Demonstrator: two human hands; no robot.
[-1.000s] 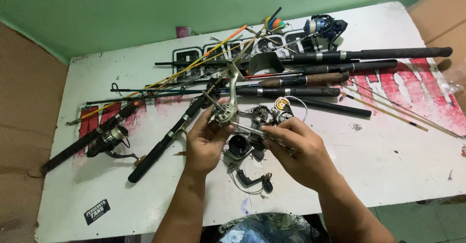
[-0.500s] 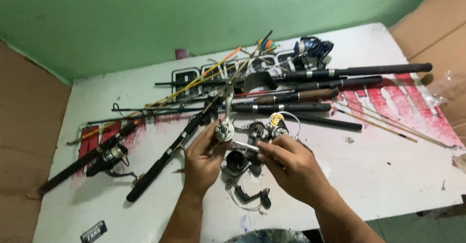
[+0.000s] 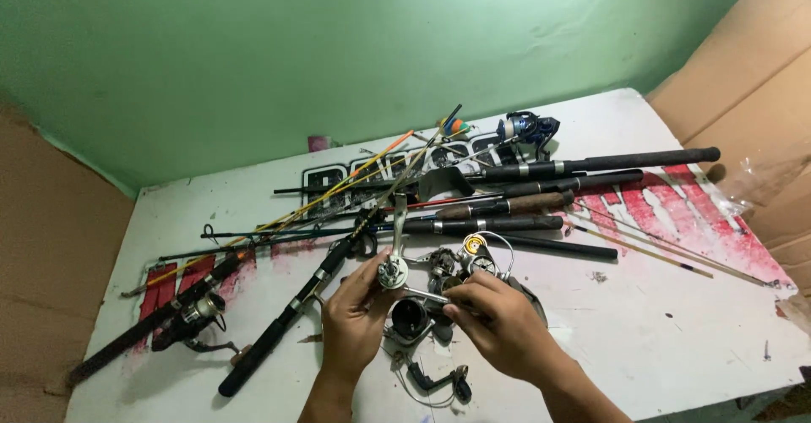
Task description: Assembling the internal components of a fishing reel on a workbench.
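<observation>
White table (image 3: pixel 659 338), both hands (image 3: pixel 422 322) gripping reel part (image 3: pixel 394 269), stem pointing up-away

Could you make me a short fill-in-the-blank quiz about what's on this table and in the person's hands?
1. The left hand and right hand together hold a small metal fishing ____ part.
2. The wall behind the table is painted ____.
3. A pile of fishing ____ lies across the table beyond the hands.
4. The reel with the blue spool lies at the table's ____ edge.

Missing words: reel; green; rods; far
</observation>
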